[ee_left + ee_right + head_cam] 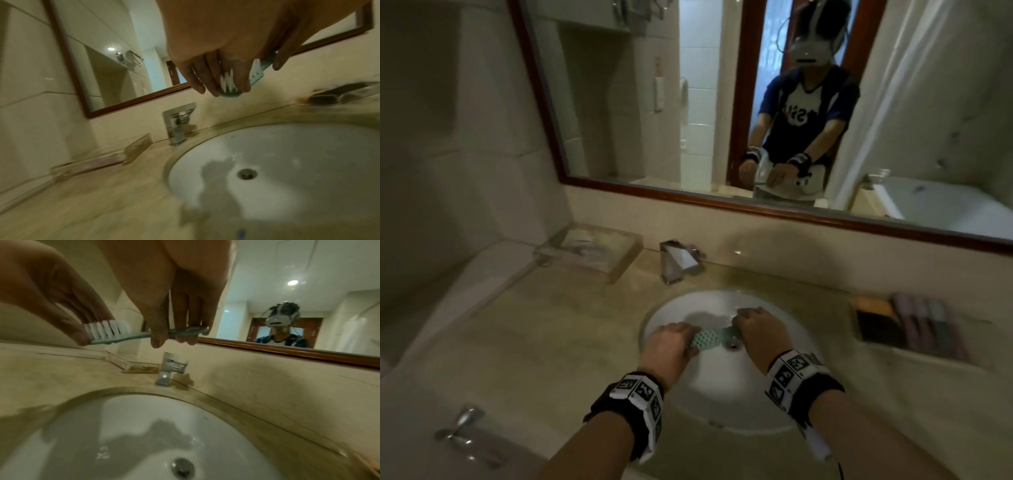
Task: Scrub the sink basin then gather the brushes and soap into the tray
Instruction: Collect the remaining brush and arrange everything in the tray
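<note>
A teal brush (709, 337) with white bristles hangs level above the white sink basin (722, 387), held at both ends. My left hand (681, 337) grips the bristle head, and the white tufts (228, 82) show between its fingers. My right hand (739, 323) pinches the handle end (185, 331) with thumb and fingers. The brush (127, 337) sits over the drain (732, 343), clear of the basin. A clear tray (592, 250) stands at the back left of the counter.
A chrome faucet (676, 262) stands behind the basin. A second tray (914, 325) on the right counter holds dark and pastel blocks, blurred. A metal lever (462, 431) lies at the near left counter edge. A framed mirror (756, 205) runs along the back wall.
</note>
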The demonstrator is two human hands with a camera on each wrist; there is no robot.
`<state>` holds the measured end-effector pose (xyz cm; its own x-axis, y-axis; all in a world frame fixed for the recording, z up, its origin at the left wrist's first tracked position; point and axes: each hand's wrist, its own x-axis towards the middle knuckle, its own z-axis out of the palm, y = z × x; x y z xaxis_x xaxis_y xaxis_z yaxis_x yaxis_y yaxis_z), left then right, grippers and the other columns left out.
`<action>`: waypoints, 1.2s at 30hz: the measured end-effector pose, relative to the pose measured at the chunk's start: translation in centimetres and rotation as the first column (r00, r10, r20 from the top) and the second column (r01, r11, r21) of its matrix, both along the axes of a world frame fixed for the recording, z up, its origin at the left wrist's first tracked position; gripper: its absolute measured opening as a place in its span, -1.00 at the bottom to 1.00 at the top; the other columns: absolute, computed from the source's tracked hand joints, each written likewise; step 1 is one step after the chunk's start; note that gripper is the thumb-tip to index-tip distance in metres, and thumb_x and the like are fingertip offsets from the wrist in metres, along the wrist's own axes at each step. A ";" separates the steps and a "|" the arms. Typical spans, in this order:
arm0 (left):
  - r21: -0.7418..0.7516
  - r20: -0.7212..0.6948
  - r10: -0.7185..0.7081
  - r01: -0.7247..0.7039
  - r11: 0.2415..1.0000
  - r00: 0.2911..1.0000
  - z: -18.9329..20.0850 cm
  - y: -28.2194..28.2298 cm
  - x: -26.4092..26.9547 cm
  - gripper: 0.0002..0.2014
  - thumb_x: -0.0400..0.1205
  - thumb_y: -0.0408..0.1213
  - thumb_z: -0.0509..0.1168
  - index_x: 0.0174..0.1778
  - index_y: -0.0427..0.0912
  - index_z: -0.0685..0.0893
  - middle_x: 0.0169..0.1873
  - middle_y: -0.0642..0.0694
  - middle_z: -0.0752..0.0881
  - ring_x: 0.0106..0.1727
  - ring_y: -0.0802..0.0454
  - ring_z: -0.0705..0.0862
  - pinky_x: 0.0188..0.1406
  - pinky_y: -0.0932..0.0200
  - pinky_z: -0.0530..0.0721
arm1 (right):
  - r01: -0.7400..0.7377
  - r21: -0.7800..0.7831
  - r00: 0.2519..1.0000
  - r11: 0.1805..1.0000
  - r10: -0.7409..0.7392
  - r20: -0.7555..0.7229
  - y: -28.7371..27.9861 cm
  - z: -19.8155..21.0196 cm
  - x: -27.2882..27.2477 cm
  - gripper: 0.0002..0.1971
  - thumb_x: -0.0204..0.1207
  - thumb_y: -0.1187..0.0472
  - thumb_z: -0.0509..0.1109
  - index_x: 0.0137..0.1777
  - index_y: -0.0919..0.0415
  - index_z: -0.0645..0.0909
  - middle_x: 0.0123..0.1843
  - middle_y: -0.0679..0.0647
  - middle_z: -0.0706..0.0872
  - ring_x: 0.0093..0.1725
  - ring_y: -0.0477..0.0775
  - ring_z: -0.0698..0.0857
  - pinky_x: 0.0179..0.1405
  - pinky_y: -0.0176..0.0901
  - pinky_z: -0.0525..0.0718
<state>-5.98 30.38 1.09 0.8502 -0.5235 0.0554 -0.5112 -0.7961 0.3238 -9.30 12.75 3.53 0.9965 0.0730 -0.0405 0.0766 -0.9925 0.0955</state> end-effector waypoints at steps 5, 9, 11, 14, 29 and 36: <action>-0.052 0.012 -0.102 0.103 0.993 0.995 0.2 -11.5 -0.8 -0.62 0.59 -0.19 0.34 0.35 -0.08 0.61 0.30 -0.06 0.69 0.30 -0.09 0.64 0.30 0.12 0.54 | 0.227 0.111 0.974 0.968 -0.224 -0.042 -10.8 -1.3 -3.2 -0.71 -0.06 0.18 0.78 -0.38 0.13 0.75 -0.26 0.14 0.86 -0.49 0.11 0.80 -0.62 -0.23 0.69; -0.073 -0.001 -0.166 0.166 0.983 0.986 -0.2 -22.8 -0.9 -0.61 0.61 -0.19 0.30 0.39 -0.01 0.57 0.36 -0.01 0.64 0.34 -0.06 0.60 0.34 0.14 0.55 | 0.302 0.069 0.952 0.951 -0.304 0.034 -21.1 -0.7 -5.0 -0.79 0.10 0.20 0.70 -0.25 0.09 0.81 -0.13 0.17 0.84 -0.46 0.11 0.78 -0.59 -0.26 0.66; -0.083 -0.024 -0.206 0.203 0.976 0.978 -0.5 -28.4 -1.6 -0.61 0.63 -0.18 0.28 0.41 0.01 0.54 0.37 -0.02 0.62 0.34 -0.09 0.60 0.32 0.08 0.57 | 0.338 0.098 0.938 0.936 -0.344 0.052 -26.9 -1.5 -5.9 -0.69 -0.19 0.26 0.78 -0.47 0.12 0.73 -0.19 0.14 0.85 -0.67 0.06 0.66 -0.79 -0.35 0.51; -0.067 -0.052 -0.262 0.258 0.964 0.964 -0.8 -34.9 -2.6 -0.60 0.65 -0.22 0.22 0.44 0.04 0.49 0.38 -0.03 0.59 0.33 -0.11 0.59 0.31 0.06 0.56 | 0.378 0.099 0.922 0.921 -0.384 0.053 -34.0 -2.8 -7.3 -0.61 -0.22 0.25 0.80 -0.36 0.12 0.77 -0.20 0.17 0.85 -0.68 0.14 0.68 -0.78 -0.22 0.58; 0.060 -0.248 -0.345 0.370 0.927 0.905 -5.4 -47.4 0.7 -0.55 0.62 -0.23 0.28 0.46 -0.03 0.48 0.34 -0.13 0.62 0.34 -0.16 0.60 0.32 -0.04 0.59 | 0.473 0.145 0.878 0.869 -0.450 -0.165 -45.7 -7.2 -5.7 -0.58 0.68 0.14 0.12 0.52 0.12 0.40 0.57 0.10 0.38 0.54 0.16 0.36 0.40 -0.01 0.48; 0.050 -0.284 -0.380 0.409 0.911 0.880 -6.8 -47.9 1.6 -0.63 0.59 -0.15 0.34 0.31 -0.13 0.62 0.26 -0.12 0.65 0.28 -0.09 0.60 0.25 0.07 0.61 | 0.452 0.055 0.872 0.891 -0.427 -0.239 -46.1 -9.8 -5.5 -0.67 0.63 0.24 0.20 0.34 0.20 0.61 0.49 0.18 0.53 0.55 0.18 0.37 0.50 0.06 0.34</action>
<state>-4.36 -17.57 -5.73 0.5473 -0.8089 -0.2146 -0.6982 -0.5827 0.4159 -14.83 -33.38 -6.27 0.8940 -0.3545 -0.2739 -0.3633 -0.9315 0.0198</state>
